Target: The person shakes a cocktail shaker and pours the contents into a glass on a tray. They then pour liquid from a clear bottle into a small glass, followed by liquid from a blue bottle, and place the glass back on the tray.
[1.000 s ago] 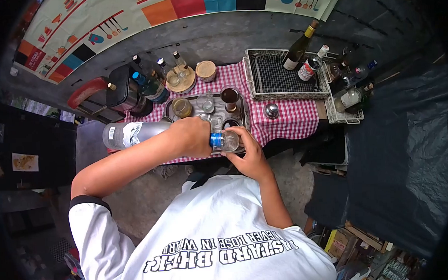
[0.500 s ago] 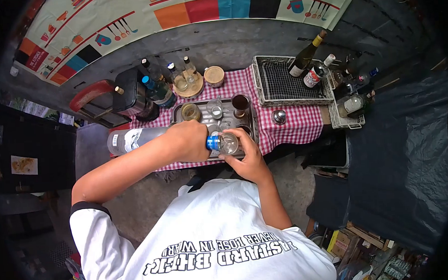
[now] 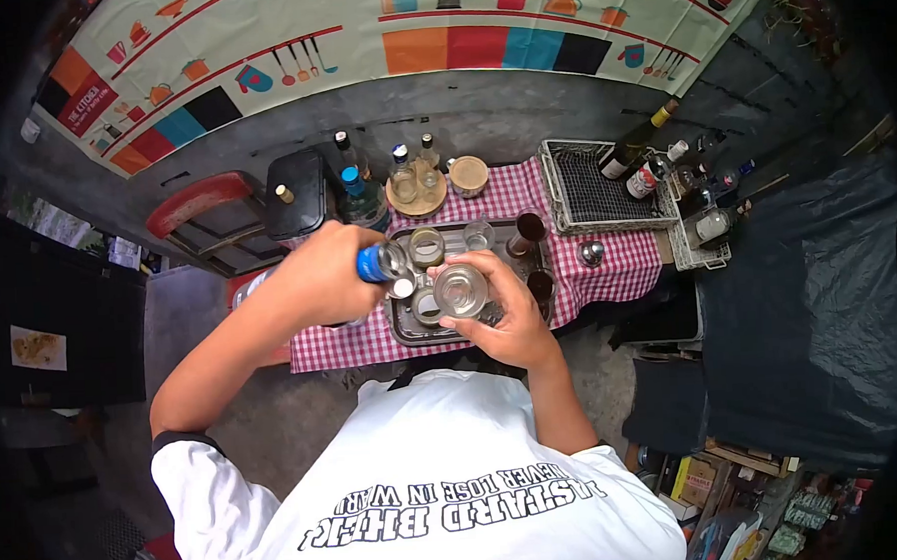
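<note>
My left hand [image 3: 336, 275] is wrapped round the neck of a large clear bottle with a blue collar [image 3: 373, 263]. The bottle's mouth points right, a little apart from the glass; my forearm covers most of its body. In my right hand [image 3: 515, 322] is a clear drinking glass [image 3: 460, 290] with clear liquid in it, held above the front of a metal tray [image 3: 399, 329]. Behind the glass on the tray stand a yellowish jar-like glass [image 3: 426, 247] and a clear glass [image 3: 479, 236]. Dark drinks fill a tall glass [image 3: 527, 235] and another glass [image 3: 541, 284] at the right.
A red checked cloth [image 3: 618, 258] covers the table. At the back, small bottles stand on a wooden round [image 3: 417, 203], beside a lidded mug [image 3: 468, 176] and a blue-capped bottle [image 3: 365, 199]. A wire basket [image 3: 589, 179] with bottles and a metal jigger-like object [image 3: 591, 253] are right.
The bottle's mouth has moved left, away from the glass rim, with my left hand. My right hand still holds the glass. The whole view has shifted, showing more of the wall.
</note>
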A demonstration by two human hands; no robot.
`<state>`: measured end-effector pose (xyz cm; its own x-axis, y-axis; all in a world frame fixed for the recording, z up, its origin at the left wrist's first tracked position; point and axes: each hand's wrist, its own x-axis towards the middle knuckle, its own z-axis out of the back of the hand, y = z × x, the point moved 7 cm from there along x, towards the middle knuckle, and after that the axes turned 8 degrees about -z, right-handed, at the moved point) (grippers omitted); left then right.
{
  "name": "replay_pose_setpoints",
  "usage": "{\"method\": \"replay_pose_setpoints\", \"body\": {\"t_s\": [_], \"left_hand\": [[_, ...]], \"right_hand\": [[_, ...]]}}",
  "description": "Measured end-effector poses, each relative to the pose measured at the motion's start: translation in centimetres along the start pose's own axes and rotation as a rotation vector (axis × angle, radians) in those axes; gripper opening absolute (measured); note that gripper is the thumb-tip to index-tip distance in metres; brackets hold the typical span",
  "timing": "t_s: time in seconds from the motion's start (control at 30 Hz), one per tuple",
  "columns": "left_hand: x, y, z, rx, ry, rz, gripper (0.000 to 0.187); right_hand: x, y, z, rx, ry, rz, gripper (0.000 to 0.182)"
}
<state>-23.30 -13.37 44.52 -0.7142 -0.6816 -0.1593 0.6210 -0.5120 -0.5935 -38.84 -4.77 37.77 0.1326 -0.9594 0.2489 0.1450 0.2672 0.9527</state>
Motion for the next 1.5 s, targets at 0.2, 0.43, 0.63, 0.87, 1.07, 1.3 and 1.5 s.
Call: {"method": "replay_pose_setpoints", "body": {"t_s": [0.2,0.43,0.63,0.87,1.07,1.3,1.5], "left_hand": [[-4.3,6.6,5.5,-0.135,-0.284,-0.066,0.027],[-6.7,20.1,4.4,-0.656,-0.582,-0.044,0.026],[-5.7,27.2,-0.5,-0.761,-0.683,-0.031,0.025],[-5.2,32.8,-4.2,-0.823,-0.813,-0.056,0.027],[-4.8,34.5,-5.9,-0.714,-0.872,-0.083,0.028],[-4.5,34.7,-6.3,-0.762,-0.913,-0.048,0.027],[-4.8,35.3,-7.7,-0.735,-0.882,-0.047,0.026]], "right_hand": [[1.4,-1.8,-3.8,-0.036,-0.030,-0.098,0.057],[2.0,-5.5,-6.9,-0.080,-0.156,-0.282,0.055],[2.1,-7.6,-8.7,-0.364,-0.142,-0.314,0.054],[1.9,-12.3,-9.7,-0.405,-0.126,-0.372,0.055],[2.1,-15.3,-9.7,-0.457,-0.096,-0.436,0.055],[2.3,-18.7,-9.2,-0.538,-0.022,-0.499,0.057],[2.9,-20.5,-9.0,-0.566,0.051,-0.511,0.060]]}}
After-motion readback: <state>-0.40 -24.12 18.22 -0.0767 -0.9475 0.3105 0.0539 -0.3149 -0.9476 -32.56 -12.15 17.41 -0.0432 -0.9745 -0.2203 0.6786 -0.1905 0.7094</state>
